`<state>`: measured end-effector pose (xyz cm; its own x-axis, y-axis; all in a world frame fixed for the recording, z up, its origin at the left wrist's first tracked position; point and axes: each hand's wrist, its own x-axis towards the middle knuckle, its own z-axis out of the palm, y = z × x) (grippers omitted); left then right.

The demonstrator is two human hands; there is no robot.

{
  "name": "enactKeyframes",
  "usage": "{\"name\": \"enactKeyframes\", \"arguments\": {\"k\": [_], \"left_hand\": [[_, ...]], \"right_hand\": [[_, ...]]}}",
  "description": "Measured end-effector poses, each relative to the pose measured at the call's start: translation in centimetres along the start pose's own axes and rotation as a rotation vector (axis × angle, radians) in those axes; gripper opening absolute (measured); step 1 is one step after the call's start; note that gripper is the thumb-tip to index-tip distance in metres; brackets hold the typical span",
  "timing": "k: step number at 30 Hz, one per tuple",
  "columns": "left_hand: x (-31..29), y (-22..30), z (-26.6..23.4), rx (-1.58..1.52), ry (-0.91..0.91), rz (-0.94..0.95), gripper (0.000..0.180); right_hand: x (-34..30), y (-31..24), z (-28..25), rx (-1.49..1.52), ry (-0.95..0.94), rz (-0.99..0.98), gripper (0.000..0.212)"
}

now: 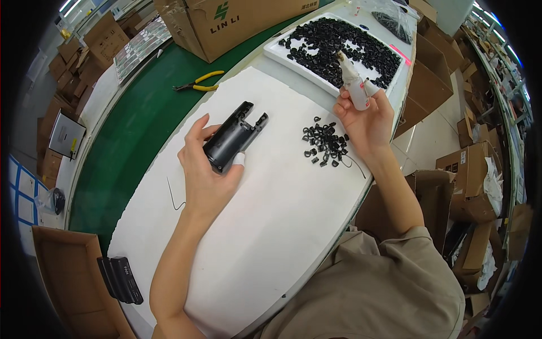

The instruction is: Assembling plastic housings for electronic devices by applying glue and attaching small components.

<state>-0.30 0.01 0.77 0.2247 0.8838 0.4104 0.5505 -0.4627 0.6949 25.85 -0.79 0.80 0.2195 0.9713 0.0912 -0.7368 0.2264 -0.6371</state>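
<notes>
One khaki-clad arm and torso point(389, 288) bordered the near edge of the table point(113, 164), whose green top carried one large white paper sheet point(271, 248). By the table's left end lay at least two dark casings point(121, 279), side by side, just beside one open cardboard box point(70, 274).

Over the middle of the sheet, the left hand point(206, 164) had its fingers and thumb wrapped around one black two-pronged housing point(234, 138), its prongs pointing away from the palm; one white finger cot point(239, 160) covered the thumb. Of two thin dark strands, one point(172, 198) lay near the left wrist, and the other point(357, 163) beside one heap of small black clips point(324, 141) toward the sheet's right edge. The clips numbered in the dozens, overlapping too much for an exact count.

Above the near right edge, the right hand point(366, 121) gripped one white dropper bottle point(357, 95) between thumb and fingers, nozzle upward.

Farther off, one pair of yellow-handled pliers point(206, 88) rested on the green top beyond the sheet's far edge. Toward the table's right end stood one white tray point(302, 72) of countless small black pieces, with one clear plastic bag point(393, 27) past its far corner and one large carton point(259, 28) to its left.
</notes>
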Motion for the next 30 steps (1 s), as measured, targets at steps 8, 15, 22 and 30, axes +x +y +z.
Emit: {"name": "enactKeyframes", "arguments": {"k": [8,15,22,30], "left_hand": [[-0.4,-0.3,0.0,0.238,-0.019,0.235,0.075],[0.7,-0.8,-0.1,-0.116,-0.006,-0.183,0.051],[0.8,-0.4,-0.5,-0.299,0.022,-0.274,0.041],[0.7,-0.3,-0.5,-0.333,0.049,-0.25,0.049]], "right_hand": [[0.2,0.0,-0.7,0.027,-0.057,0.015,0.032],[0.2,-0.2,-0.9,0.067,-0.111,0.024,0.046],[0.2,-0.2,-1.1,0.063,-0.163,0.048,0.049],[0.1,-0.2,-0.9,0.04,-0.174,0.047,0.049]]}}
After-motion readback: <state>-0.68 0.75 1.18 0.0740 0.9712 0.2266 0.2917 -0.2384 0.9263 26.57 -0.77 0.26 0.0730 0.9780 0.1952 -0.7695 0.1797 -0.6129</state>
